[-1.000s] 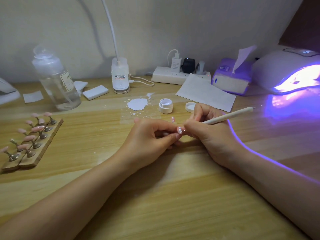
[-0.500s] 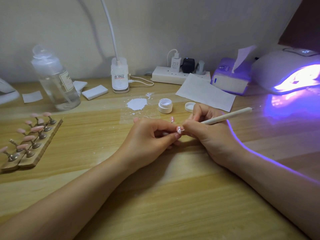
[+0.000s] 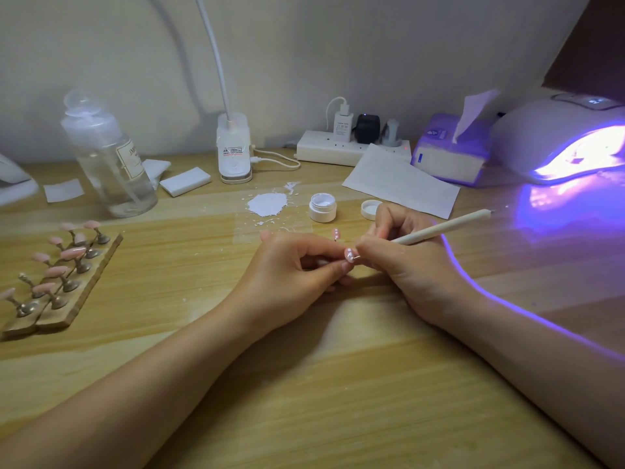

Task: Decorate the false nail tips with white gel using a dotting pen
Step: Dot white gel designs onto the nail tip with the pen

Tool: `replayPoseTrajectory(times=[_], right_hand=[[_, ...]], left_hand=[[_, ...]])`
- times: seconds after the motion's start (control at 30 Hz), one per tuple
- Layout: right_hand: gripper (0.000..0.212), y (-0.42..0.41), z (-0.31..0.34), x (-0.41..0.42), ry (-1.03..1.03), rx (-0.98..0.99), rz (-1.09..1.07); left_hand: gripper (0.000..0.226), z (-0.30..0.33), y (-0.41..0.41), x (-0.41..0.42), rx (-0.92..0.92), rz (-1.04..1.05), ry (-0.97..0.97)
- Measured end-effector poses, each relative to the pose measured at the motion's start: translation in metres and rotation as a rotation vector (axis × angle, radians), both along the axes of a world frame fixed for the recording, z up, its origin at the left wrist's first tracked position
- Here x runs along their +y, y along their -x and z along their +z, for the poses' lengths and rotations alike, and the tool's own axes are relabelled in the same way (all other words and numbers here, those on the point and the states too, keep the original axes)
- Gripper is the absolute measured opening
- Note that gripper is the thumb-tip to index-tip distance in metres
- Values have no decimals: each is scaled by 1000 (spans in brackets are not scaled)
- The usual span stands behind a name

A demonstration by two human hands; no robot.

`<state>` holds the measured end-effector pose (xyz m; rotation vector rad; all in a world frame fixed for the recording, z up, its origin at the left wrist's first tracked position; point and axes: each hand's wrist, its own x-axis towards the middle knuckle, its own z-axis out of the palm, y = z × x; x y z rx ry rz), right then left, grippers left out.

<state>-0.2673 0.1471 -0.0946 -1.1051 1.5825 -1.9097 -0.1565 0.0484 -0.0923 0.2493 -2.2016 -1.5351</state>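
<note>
My left hand (image 3: 291, 269) pinches a small pink false nail tip (image 3: 349, 255) on its stand, held upright at the table's middle. My right hand (image 3: 402, 262) grips a cream dotting pen (image 3: 443, 227) like a pencil, its thin metal point touching the nail tip, which bears white dots. An open white gel jar (image 3: 323, 207) stands just behind my hands, its lid (image 3: 370, 209) beside it. Another dotted nail tip (image 3: 336, 234) stands behind my left fingers. A wooden holder (image 3: 72, 301) at the left carries several pink nail tips on metal stands.
White spilled gel (image 3: 267, 204) lies on a clear sheet behind my hands. A clear bottle (image 3: 108, 157), lamp base (image 3: 234, 150), power strip (image 3: 338, 152), paper sheet (image 3: 402, 182), tissue box (image 3: 449, 154) and lit purple UV lamp (image 3: 568, 140) line the back of the wooden desk.
Almost nothing differs; both hands stay together at the nail tip, with only tiny shifts of the pen point.
</note>
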Motion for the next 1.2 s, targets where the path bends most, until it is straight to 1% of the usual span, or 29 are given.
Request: replayPoseTrajectory(times=[0.23, 0.4, 0.57, 0.77, 0.93, 1.2], right_hand=[[27, 0, -1, 0, 26, -32, 5], [29, -1, 1, 1, 20, -1, 6], [25, -1, 1, 0, 11, -46, -11], [26, -3, 3, 1, 25, -34, 34], [25, -1, 1, 0, 26, -50, -7], [26, -2, 2, 0, 10, -40, -5]], left_hand=[[28, 1, 0, 0, -2, -14, -5], [31, 0, 0, 0, 1, -1, -3], [28, 1, 0, 0, -3, 0, 7], [27, 1, -1, 0, -10, 0, 4], [26, 1, -1, 1, -11, 2, -5], [27, 0, -1, -1, -17, 13, -5]])
